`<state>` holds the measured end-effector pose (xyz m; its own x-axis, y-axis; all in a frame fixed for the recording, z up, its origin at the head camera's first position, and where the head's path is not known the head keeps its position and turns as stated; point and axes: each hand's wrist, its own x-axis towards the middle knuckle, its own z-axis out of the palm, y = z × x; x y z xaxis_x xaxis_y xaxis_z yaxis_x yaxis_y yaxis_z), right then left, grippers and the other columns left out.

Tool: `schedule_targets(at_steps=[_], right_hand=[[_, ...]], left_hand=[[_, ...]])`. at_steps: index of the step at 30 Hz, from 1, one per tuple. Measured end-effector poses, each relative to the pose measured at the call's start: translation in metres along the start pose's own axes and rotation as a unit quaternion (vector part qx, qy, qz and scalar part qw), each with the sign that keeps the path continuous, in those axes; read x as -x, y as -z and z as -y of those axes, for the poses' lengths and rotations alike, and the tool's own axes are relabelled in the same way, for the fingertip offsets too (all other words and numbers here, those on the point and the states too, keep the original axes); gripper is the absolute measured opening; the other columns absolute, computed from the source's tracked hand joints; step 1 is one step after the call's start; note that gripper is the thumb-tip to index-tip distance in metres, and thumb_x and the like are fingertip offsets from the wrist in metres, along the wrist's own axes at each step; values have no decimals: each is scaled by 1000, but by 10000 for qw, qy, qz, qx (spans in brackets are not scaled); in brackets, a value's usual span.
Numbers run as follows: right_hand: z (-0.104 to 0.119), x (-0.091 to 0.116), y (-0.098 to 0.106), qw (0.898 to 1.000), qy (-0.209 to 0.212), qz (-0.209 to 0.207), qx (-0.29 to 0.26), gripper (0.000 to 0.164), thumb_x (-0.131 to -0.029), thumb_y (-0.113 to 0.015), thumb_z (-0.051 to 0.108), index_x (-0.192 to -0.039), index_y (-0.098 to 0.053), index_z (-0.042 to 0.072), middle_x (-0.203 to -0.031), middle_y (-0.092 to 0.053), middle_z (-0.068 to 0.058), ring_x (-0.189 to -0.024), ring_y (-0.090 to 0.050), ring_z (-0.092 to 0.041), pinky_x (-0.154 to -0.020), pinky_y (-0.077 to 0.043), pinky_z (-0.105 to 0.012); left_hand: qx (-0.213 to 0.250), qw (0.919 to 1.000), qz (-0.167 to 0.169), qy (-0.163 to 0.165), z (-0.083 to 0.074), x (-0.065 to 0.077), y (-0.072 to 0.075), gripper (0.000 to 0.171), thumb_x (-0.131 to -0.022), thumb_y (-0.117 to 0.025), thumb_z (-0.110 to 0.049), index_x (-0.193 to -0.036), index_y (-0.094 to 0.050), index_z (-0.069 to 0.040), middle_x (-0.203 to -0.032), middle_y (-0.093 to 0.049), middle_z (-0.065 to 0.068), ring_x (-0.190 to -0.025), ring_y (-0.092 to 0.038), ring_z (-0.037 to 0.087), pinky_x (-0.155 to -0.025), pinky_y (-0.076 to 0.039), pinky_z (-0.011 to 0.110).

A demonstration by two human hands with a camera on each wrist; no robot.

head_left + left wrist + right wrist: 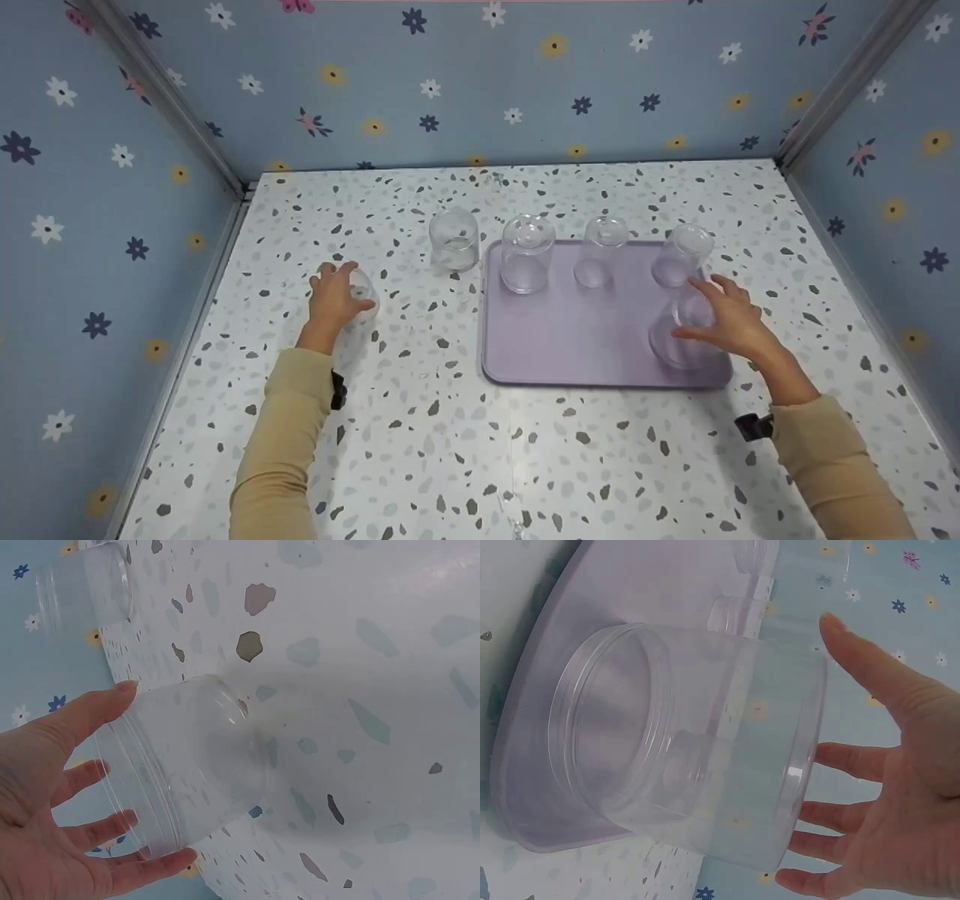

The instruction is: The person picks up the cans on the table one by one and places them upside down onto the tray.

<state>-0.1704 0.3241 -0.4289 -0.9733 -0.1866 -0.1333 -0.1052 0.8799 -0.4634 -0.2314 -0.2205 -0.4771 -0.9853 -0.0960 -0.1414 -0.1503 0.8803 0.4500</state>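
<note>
My left hand [332,296] reaches round a clear plastic jar [214,750] on the speckled tabletop, left of the lilac tray [585,337]. The left thumb lies along one side of its ribbed rim and the fingers along the other. My right hand [727,319] is over the tray's front right corner, at a wide clear jar [697,742] standing with its ribbed mouth down. In the right wrist view, the right fingers are spread at the jar's upturned base, with the thumb held out beside it.
Along the tray's back edge stand three clear upside-down jars: a wide one [526,259], a narrow one [598,255] and another [681,259] at right. One more clear jar [454,244] stands on the table left of the tray. Flower-patterned panels [480,82] enclose the table [427,450].
</note>
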Motion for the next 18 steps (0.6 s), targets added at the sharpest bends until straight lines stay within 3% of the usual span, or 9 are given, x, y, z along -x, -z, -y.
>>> schedule_targets(at_steps=[8,18], right_hand=[[7,-1,-11,9925,540,-1042,-350,64,-73,-72,19,-124,-42,-6,-129,-26,-34,-116,-24,-53,-82,-18,-70],[18,-6,-24,9668,1216,-2008,-1014,54,-70,-74,7,-115,-51,-9,-120,-41,-30,-112,-37,-43,-91,-28,-55]], left_hand=[[112,9985,-520,119,-10,7,1,73,-72,-74,-20,-132,-37,-1,-125,-29,30,-109,-34,46,-84,-36,57],[242,9965,-795,123,-25,16,-6,73,-72,-74,-25,-132,-38,-3,-125,-29,30,-110,-34,46,-79,-41,55]])
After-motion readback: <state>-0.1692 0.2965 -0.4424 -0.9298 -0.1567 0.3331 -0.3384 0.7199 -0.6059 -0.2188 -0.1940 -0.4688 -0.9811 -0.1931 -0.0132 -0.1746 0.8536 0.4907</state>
